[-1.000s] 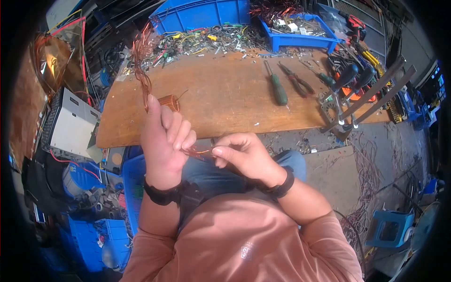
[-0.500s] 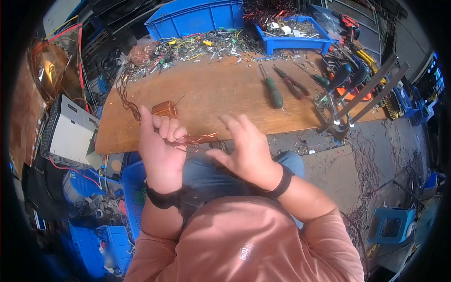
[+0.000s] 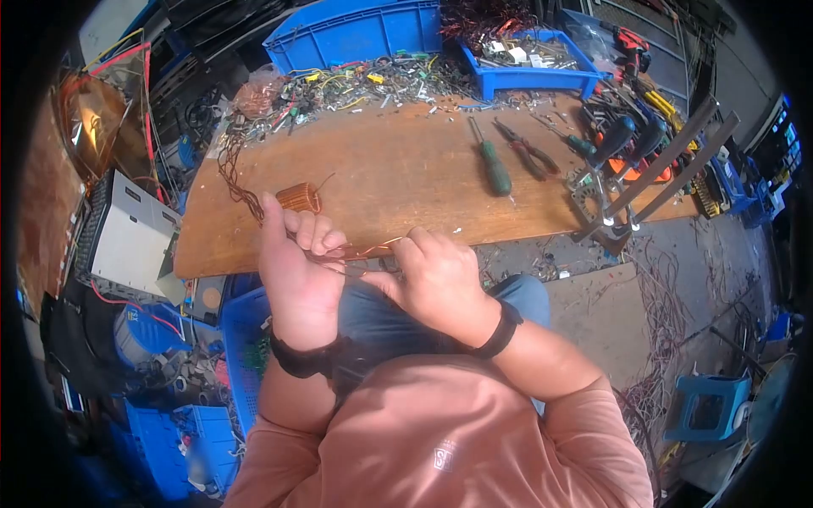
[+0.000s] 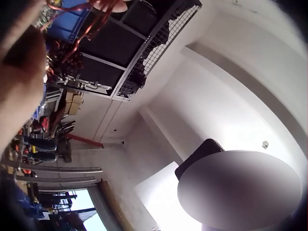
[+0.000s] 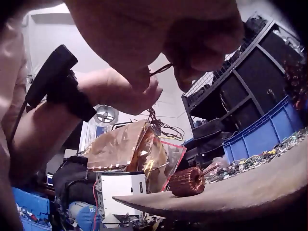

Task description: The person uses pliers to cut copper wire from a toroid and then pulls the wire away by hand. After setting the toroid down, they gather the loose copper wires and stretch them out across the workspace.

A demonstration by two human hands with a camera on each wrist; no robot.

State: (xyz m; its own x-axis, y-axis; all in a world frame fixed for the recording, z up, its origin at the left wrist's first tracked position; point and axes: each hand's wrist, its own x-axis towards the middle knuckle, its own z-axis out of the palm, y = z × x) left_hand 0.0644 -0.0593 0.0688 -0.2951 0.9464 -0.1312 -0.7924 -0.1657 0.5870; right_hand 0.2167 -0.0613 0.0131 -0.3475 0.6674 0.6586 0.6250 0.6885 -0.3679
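Note:
My left hand (image 3: 301, 267) grips a bundle of thin copper wires (image 3: 240, 182) in its curled fingers, palm toward me. The looped part hangs out past the thumb side over the bench, and loose ends stick out toward my right hand (image 3: 445, 279). Bent over those ends, the right hand holds a strand at its fingertips. In the right wrist view, dark loops of the wires (image 5: 161, 126) dangle beyond the left hand (image 5: 137, 96). On the bench just past the left hand lies a copper coil (image 3: 301, 197) with one wire end poking up.
A green-handled screwdriver (image 3: 493, 165) and pliers (image 3: 527, 151) lie on the wooden bench (image 3: 389, 161). Scrap pieces (image 3: 373, 83) are heaped along the back before a blue bin (image 3: 356, 35). A blue tray (image 3: 538, 78) holds metal parts. A clamp-like metal fixture (image 3: 610, 199) stands at right.
The right hand let go of the wire ends, spread its fingers, then came back onto a strand. The left hand lowered, and its wire loops swung down over the bench.

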